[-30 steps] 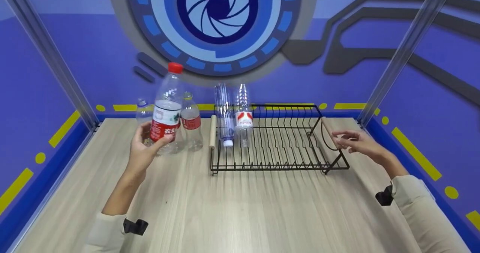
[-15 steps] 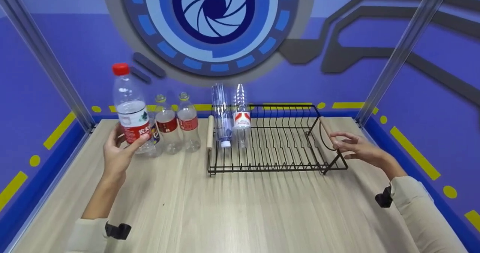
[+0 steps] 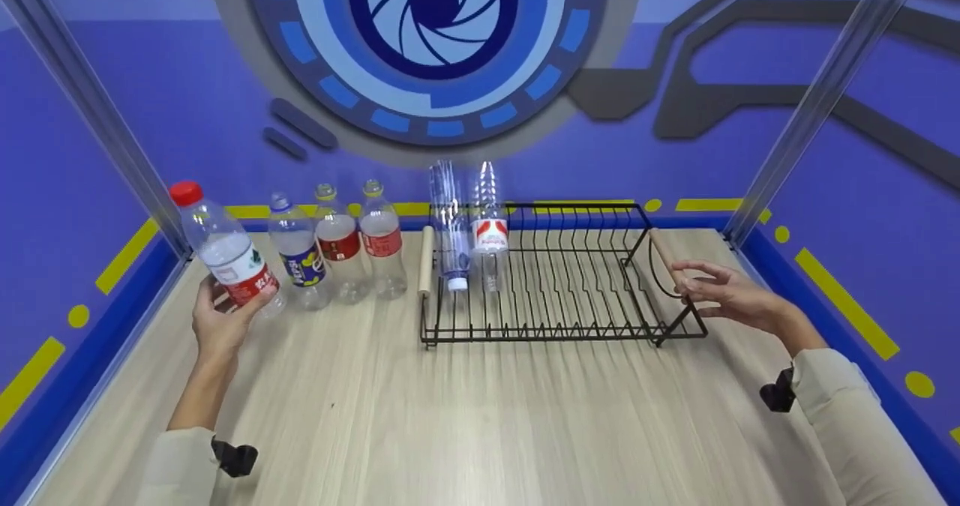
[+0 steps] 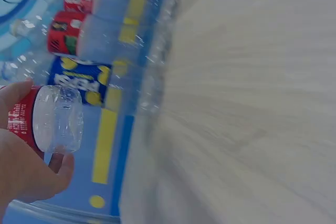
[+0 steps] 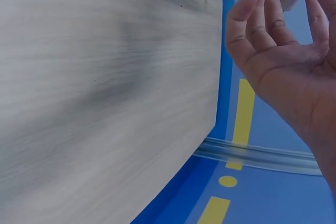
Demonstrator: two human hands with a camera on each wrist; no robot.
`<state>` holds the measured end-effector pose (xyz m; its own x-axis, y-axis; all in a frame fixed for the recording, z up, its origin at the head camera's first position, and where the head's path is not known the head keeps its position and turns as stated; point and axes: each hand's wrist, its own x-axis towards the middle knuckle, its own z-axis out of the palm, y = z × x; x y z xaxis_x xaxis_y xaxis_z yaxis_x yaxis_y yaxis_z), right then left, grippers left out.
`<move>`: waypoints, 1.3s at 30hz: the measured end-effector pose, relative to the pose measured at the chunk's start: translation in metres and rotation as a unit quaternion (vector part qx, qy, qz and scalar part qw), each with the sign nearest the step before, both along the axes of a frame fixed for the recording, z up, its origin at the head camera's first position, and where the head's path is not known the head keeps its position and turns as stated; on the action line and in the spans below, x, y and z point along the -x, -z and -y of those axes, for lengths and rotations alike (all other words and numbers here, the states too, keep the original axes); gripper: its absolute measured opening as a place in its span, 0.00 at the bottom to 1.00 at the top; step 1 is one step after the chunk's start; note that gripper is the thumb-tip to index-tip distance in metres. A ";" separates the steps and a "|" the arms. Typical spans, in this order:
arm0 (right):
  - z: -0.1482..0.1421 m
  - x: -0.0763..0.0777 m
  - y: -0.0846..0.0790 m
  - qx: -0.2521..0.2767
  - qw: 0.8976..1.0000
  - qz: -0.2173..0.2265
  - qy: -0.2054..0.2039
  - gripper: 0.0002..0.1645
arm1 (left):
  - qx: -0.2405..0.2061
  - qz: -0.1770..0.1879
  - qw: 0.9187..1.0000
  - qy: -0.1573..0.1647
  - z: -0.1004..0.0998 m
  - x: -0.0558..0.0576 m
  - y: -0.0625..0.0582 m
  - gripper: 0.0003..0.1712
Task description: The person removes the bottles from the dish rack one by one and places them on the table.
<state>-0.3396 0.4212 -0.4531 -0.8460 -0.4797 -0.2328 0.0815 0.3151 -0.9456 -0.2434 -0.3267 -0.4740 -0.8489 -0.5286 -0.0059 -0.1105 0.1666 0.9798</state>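
Note:
My left hand (image 3: 225, 322) grips a clear plastic bottle (image 3: 238, 270) with a red cap and a red-and-white label. The bottle leans left, its base low over the wooden table. In the left wrist view, my thumb and fingers wrap its label, with the clear base (image 4: 60, 119) sticking out. At the right end of a black wire dish rack (image 3: 426, 260), my right hand (image 3: 739, 301) holds the wooden handle (image 3: 663, 255) between thumb and fingers. Two clear bottles lie in the rack's left part: one ribbed with a white cap (image 3: 457, 284), another with a red-and-white label (image 3: 490, 235).
Three bottles stand in a row between my left hand and the rack: a blue-labelled Pepsi bottle (image 3: 303, 266) and two red-labelled bottles, one darker (image 3: 340, 248) and one lighter (image 3: 382, 244). Printed panels (image 3: 187, 101) enclose the back and sides of the table (image 3: 480, 431).
My left hand has carried the red-capped bottle leftward past the standing bottles, then lowered and tilted it. The Pepsi bottle now shows fully. My right hand stays at the rack's handle.

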 end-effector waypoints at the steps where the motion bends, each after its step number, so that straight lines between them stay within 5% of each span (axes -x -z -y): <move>1: 0.000 0.000 0.001 0.002 1.000 0.001 -0.002 0.27 | -0.002 0.009 1.000 0.003 0.003 0.001 0.005 0.54; 10: -0.004 0.000 0.006 0.032 0.999 0.009 -0.008 0.26 | 0.035 0.056 0.997 0.033 0.015 0.023 0.037 0.55; 15: -0.006 -0.001 0.005 0.032 0.999 0.008 -0.011 0.27 | 0.082 0.048 0.995 0.040 0.014 0.038 0.039 0.52; 24: -0.003 -0.001 0.010 0.027 1.000 -0.001 -0.006 0.28 | 0.100 0.046 0.993 0.032 0.012 0.060 0.043 0.49; 31: 0.001 -0.003 0.010 0.021 1.000 -0.007 0.005 0.28 | 0.120 0.067 0.990 0.041 0.015 0.059 0.045 0.51; 39: -0.001 -0.004 0.013 0.042 0.999 -0.005 0.008 0.27 | 0.070 0.083 0.993 0.040 0.014 0.046 0.031 0.54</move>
